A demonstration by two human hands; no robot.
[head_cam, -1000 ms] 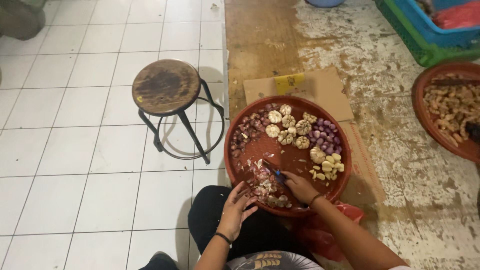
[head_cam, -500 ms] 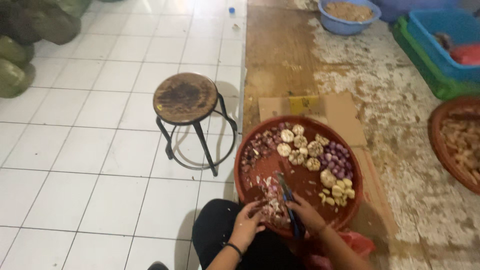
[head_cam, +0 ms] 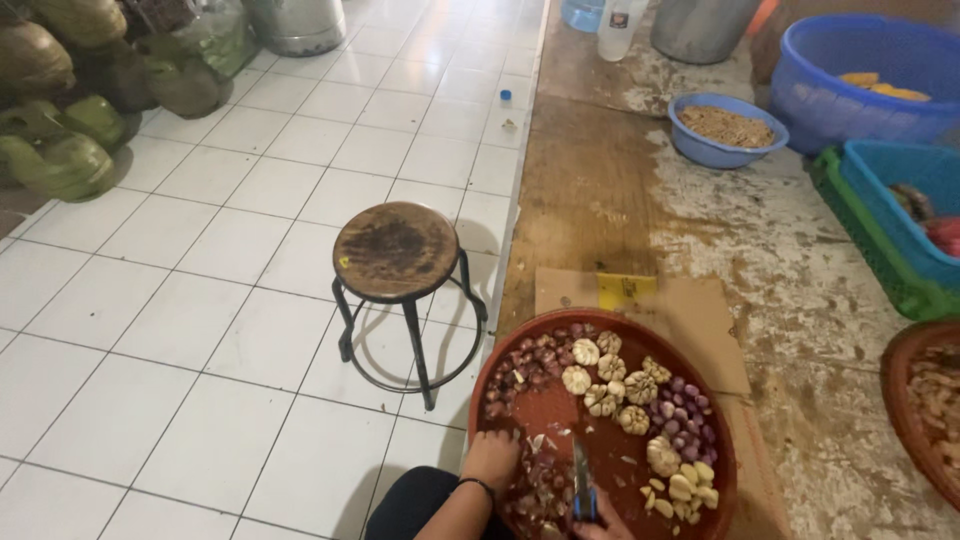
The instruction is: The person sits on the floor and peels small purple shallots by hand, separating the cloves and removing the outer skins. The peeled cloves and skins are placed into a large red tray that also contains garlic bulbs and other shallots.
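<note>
A round brown tray (head_cam: pixel 481 385) sits on the floor in front of me. It holds garlic bulbs (head_cam: pixel 610 385), purple shallots (head_cam: pixel 685 415), red shallots (head_cam: pixel 530 360), peeled cloves (head_cam: pixel 680 490) and a heap of peels (head_cam: pixel 540 490). My left hand (head_cam: pixel 492 455) rests on the tray's near left edge, fingers bent down into the peels; what it holds is hidden. Only a sliver of my right hand (head_cam: pixel 600 527) shows at the bottom edge, gripping a small blue-handled knife (head_cam: pixel 581 480) that points into the tray.
A round wooden stool (head_cam: pixel 395 250) on black legs stands left of the tray, and flat cardboard (head_cam: pixel 690 310) lies under it. A second brown tray (head_cam: pixel 920 410) is at the right. Further back are a blue bowl (head_cam: pixel 728 128), blue baskets (head_cam: pixel 860 75), a green crate (head_cam: pixel 880 250) and green coconuts (head_cam: pixel 60 150).
My view has tilted up, so the tray and hands have slid toward the bottom edge. My right hand is almost out of frame. Both hands stay at the peel heap.
</note>
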